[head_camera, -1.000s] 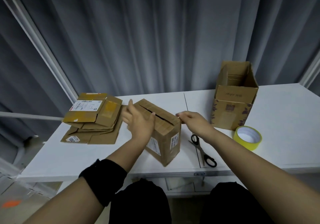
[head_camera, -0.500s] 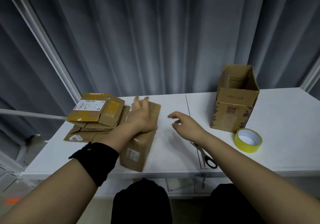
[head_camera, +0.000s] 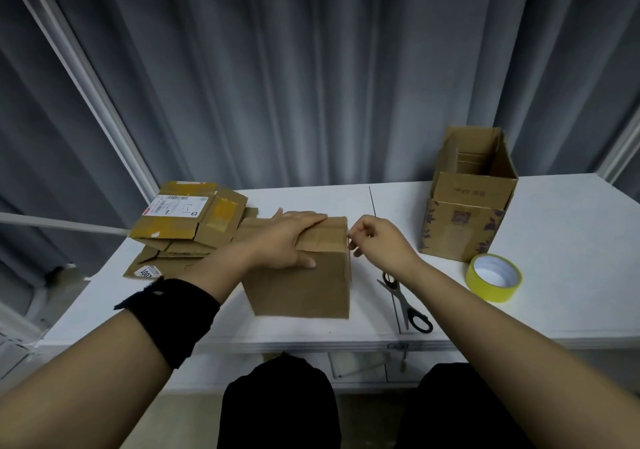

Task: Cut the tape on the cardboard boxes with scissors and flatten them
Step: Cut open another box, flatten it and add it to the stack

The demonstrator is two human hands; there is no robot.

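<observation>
While at box (head_camera: 302,291) edges, both hands (head_camera: 282,240) (head_camera: 379,242).

Wht table (head_camera: 571,240) — sealed box (head_camera: 301,289), open box (head_camera: 464,226), flat stack (head_camera: 180,226), scissors (head_camera: 401,299), tape (head_camera: 485,291).

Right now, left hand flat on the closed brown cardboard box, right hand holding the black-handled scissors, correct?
No: in the head view the black-handled scissors lie on the white table; the right hand pinches the top edge of the brown cardboard box. The left hand is as stated.
</observation>
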